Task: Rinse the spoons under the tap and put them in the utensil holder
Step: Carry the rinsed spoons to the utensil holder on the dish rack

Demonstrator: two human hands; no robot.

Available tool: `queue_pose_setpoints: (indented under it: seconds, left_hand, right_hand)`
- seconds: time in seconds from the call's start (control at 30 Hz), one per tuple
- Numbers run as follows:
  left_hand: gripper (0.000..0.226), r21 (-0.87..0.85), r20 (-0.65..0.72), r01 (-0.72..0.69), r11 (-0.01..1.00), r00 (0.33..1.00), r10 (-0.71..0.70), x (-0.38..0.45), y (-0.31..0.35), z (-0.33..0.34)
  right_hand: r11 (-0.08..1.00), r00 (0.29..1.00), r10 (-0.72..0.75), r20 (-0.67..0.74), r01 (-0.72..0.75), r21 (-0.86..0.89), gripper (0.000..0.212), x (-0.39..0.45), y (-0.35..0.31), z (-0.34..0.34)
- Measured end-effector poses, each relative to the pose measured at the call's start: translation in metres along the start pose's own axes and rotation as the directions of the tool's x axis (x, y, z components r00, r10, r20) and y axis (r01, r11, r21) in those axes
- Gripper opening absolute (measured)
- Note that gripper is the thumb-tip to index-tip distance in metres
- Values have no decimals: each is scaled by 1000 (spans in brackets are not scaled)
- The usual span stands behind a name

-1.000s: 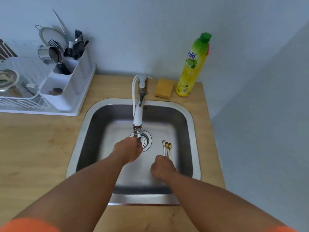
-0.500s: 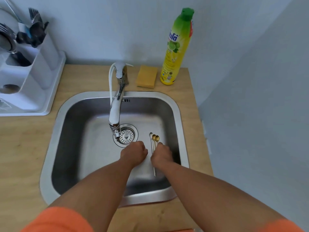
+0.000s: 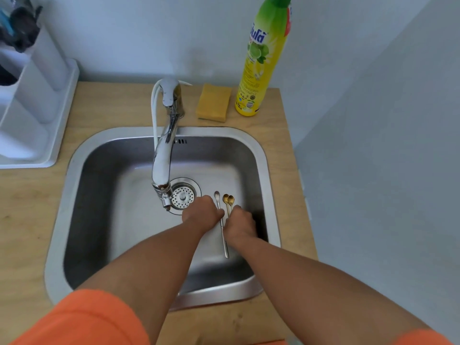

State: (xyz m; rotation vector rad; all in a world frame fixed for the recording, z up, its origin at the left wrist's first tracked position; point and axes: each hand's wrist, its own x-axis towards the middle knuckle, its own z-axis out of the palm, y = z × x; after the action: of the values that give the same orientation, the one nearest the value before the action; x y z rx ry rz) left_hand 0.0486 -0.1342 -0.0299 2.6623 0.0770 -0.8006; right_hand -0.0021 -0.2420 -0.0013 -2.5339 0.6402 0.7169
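Three spoons lie on the floor of the steel sink (image 3: 74, 195), right of the drain: a long silver spoon (image 3: 224, 240) and two short gold spoons (image 3: 228, 199) side by side. My left hand (image 3: 202, 212) is curled with its fingertips on the silver spoon's handle just below the bowl. Beside it, my right hand (image 3: 240, 224) is curled over the gold spoons' handles, which are hidden under it. The chrome tap (image 3: 164, 155) points down over the drain with no water showing. The white utensil holder (image 3: 37, 78) stands at the far left with dark utensils in it.
A yellow sponge (image 3: 214, 103) and a tall yellow-green dish soap bottle (image 3: 263, 58) stand on the wooden counter (image 3: 29, 220) behind the sink. The strainer drain (image 3: 183, 195) is just left of my left hand. A grey wall closes off the right.
My left hand moved right from under the tap to the silver spoon. My right hand moved forward onto the gold spoons' handles. The view shifted right and closer.
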Motion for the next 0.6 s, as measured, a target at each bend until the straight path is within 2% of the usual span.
queue_pose_setpoints:
  seconds: [0.13,0.33,0.6]
  left_hand:
    - [27,-22,-1,24,999,1000,-24,-3,-2,-4]
    - [21,-74,-9,35,997,999,-36,-8,-13,-2]
    - [27,-243,-35,117,963,991,-129,-23,-63,-17]
  right_hand:
    - [1000,1000,2,-21,-2,-5,21,6,-7,2]
    - [1000,998,21,-55,-20,16,26,13,-11,4]
    - [998,998,42,-52,-43,-36,25,17,-13,7]
